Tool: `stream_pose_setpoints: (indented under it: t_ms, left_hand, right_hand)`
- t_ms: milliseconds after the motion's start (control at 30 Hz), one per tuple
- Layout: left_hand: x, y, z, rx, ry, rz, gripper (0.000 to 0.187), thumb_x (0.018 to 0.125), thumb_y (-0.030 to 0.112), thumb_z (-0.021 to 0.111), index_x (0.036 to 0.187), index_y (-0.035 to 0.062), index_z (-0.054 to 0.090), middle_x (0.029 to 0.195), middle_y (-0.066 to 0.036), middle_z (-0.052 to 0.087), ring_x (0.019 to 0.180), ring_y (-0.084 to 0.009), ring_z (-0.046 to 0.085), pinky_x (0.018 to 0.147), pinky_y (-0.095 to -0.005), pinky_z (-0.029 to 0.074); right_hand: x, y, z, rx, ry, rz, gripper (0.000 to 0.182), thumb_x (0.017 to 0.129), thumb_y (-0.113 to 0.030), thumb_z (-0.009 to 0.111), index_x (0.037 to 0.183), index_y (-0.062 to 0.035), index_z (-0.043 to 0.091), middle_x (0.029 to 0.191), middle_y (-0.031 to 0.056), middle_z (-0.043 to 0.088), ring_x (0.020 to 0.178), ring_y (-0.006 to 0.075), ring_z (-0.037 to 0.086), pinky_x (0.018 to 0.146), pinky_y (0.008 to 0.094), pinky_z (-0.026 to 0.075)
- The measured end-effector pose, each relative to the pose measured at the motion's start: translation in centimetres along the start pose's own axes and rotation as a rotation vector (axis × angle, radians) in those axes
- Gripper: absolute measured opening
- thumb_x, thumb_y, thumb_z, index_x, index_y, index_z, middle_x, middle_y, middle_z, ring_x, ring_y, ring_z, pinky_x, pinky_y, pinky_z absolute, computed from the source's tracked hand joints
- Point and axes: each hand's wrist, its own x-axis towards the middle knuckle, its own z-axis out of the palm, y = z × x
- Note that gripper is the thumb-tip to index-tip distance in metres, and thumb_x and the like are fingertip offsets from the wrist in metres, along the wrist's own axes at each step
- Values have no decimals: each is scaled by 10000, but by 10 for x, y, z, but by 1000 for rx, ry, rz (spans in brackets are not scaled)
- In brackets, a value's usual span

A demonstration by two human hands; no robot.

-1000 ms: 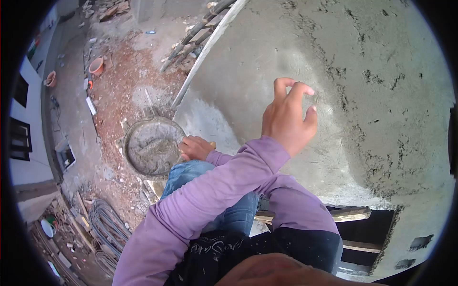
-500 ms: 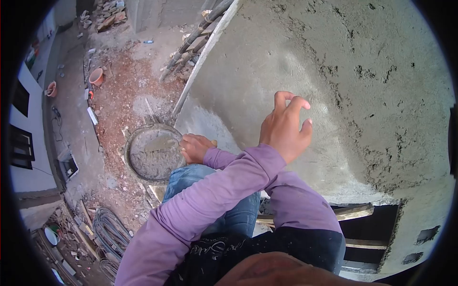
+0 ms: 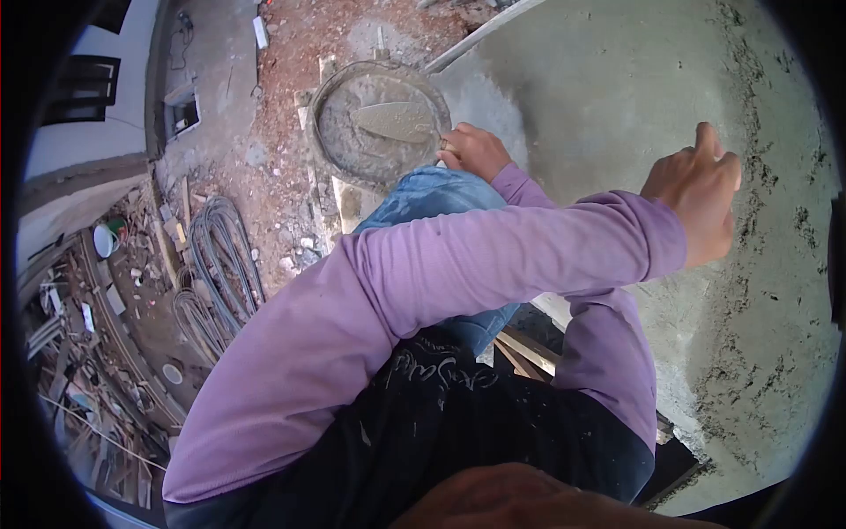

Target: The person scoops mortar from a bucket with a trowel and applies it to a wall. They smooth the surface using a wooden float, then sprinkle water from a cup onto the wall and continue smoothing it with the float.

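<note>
My crossed arms wear purple sleeves. My right hand (image 3: pixel 478 152), at the rim of a round bucket (image 3: pixel 319 150) of wet grey mortar (image 3: pixel 339 145), is closed round the handle of a trowel. The trowel's blade (image 3: pixel 395 122), coated in mortar, lies over the mix. Farther right, my left hand (image 3: pixel 696 196) is in front of the grey plastered wall (image 3: pixel 608 97), its fingers bent and somewhat apart with nothing seen in them. Whether its fingertips touch the wall cannot be made out.
Rough mortar (image 3: pixel 749 264) marks the wall's right part. Coiled cables (image 3: pixel 220 256) lie on the ground at left, near scrap wood (image 3: pixel 115 414) and a white-green bucket (image 3: pixel 106 240). Wooden boards (image 3: pixel 526 353) show below my arms, beside a dark opening.
The view has shifted, so the bucket appears higher and farther right. My left hand has moved right along the wall. More of the trowel blade shows over the mortar.
</note>
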Motion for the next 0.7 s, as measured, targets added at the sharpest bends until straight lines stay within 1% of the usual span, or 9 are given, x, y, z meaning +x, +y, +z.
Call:
stream_pose_setpoints:
  t_ms: [67, 133, 167, 267, 367, 400, 500, 600, 700]
  left_hand:
    - [1, 0, -1, 25, -60, -33, 215, 765, 51, 660, 950, -45, 608, 1139, -254, 488, 755, -316, 653, 688, -423, 534]
    - [0, 2, 2, 52, -153, -42, 212, 753, 42, 655, 926, -72, 610, 1117, -276, 485, 772, -322, 654, 696, -423, 538]
    - [-3, 3, 2, 64, -148, -31, 217, 752, 38, 650, 931, -78, 611, 1115, -280, 484, 777, -322, 653, 701, -426, 538]
    - [-3, 5, -2, 67, -134, -2, 228, 748, 27, 639, 939, -95, 610, 1115, -291, 481, 785, -320, 649, 713, -432, 539]
    - [3, 4, -7, 31, -133, -8, 224, 743, 18, 632, 928, -105, 602, 1125, -297, 480, 783, -315, 645, 715, -431, 536]
    - [4, 3, -7, 28, -129, -23, 220, 742, 17, 631, 924, -104, 600, 1128, -298, 480, 786, -314, 643, 713, -429, 534]
    - [4, 3, -6, 46, -120, -37, 224, 740, 15, 628, 928, -103, 600, 1132, -304, 482, 795, -312, 644, 719, -426, 533]
    - [1, 5, -8, 100, -144, -19, 263, 729, 38, 663, 936, -110, 599, 1089, -279, 468, 785, -282, 608, 708, -414, 533]
    - [1, 3, -10, 63, -107, 1, 258, 724, 42, 677, 917, -110, 598, 1077, -271, 464, 777, -274, 596, 701, -409, 533]
  right_hand:
    - [7, 9, 19, -23, -105, -5, 252, 883, -265, 620, 932, -23, 668, 974, 187, 638, 901, 366, 660, 787, 448, 540]
    - [12, 9, 20, -119, -69, 105, 273, 890, -282, 613, 943, -20, 667, 985, 196, 641, 907, 380, 661, 792, 458, 540]
    - [13, 11, 15, -177, -50, 167, 283, 893, -291, 609, 948, -19, 667, 990, 201, 643, 909, 387, 661, 794, 463, 540]
    - [19, 20, -7, -180, 67, 155, 300, 901, -303, 604, 951, -13, 664, 977, 214, 640, 893, 410, 660, 793, 488, 538]
    - [26, 26, 28, -178, 46, 181, 288, 897, -306, 613, 1011, -45, 655, 976, 204, 635, 895, 409, 650, 792, 497, 526]
    - [28, 13, 40, -105, 40, 157, 279, 878, -288, 643, 968, -27, 677, 907, 227, 649, 875, 405, 655, 779, 487, 517]
    - [37, -11, 66, 214, -171, 147, 310, 865, -304, 677, 931, -1, 689, 823, 239, 657, 823, 391, 663, 740, 461, 507]
    - [27, -7, 58, 334, -165, 113, 412, 856, -390, 655, 897, 19, 696, 861, 237, 687, 858, 397, 670, 790, 469, 523]
    - [12, -3, 39, 373, -145, 131, 421, 858, -406, 655, 912, 9, 693, 828, 224, 685, 816, 402, 669, 773, 474, 518]
